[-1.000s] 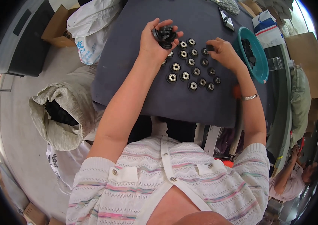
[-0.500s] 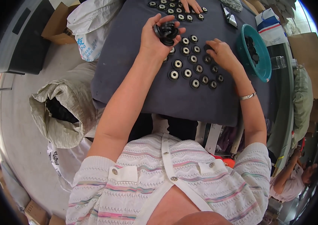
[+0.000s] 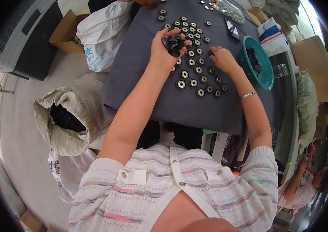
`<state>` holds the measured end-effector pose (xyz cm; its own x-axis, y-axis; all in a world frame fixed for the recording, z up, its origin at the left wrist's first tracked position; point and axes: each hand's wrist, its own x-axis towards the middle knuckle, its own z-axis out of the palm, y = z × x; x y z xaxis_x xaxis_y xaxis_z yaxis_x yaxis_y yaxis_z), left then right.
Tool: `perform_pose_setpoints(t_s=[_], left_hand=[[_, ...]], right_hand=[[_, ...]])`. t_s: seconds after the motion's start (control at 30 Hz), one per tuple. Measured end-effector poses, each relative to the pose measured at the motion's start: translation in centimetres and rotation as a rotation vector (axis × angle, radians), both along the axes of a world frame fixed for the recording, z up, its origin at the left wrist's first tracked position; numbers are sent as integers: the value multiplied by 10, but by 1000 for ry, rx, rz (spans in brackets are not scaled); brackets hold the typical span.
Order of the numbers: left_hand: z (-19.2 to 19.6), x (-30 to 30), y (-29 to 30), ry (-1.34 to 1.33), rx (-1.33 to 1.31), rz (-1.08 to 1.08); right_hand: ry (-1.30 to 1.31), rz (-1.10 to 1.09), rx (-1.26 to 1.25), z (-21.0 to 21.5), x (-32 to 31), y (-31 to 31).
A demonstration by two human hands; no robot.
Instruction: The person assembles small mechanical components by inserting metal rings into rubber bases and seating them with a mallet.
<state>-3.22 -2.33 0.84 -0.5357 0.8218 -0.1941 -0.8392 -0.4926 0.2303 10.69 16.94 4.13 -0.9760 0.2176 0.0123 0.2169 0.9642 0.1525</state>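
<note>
One big woven sack with black bits inside sits off the left edge of the tabletop. A white plastic bag is by the far left corner. Next comes the left hand, palm up over the tabletop, its grip curled around a pile of black rings. Many ball bearings with black rims lie in a bunch, from the far half down toward the near edge. Most show shiny metal middles; a few on the right side look darker. A lot are set out, so the work looks partway: the rings in the hand are not down yet. The right hand is at the bunch's right side. Its grip may be pinching something dark, but I cannot tell, as the fingers hide it. Near the right edge, a teal bowl holds more black pieces.
</note>
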Motion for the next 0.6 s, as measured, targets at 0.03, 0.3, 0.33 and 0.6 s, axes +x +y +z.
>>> perform_pose_setpoints(t_s=[0.03,0.3,0.33,0.6], left_hand=[[1,0,0,-14,-7,7],[9,19,-1,50,15,-75],[8,22,-1,49,54,-78],[-8,73,-25,119,137,-63]], right_hand=[[-6,-8,25,2,0,-3],[544,195,-364,47,19,-115],[583,235,-376,48,15,-128],[563,194,-364,23,27,-182]])
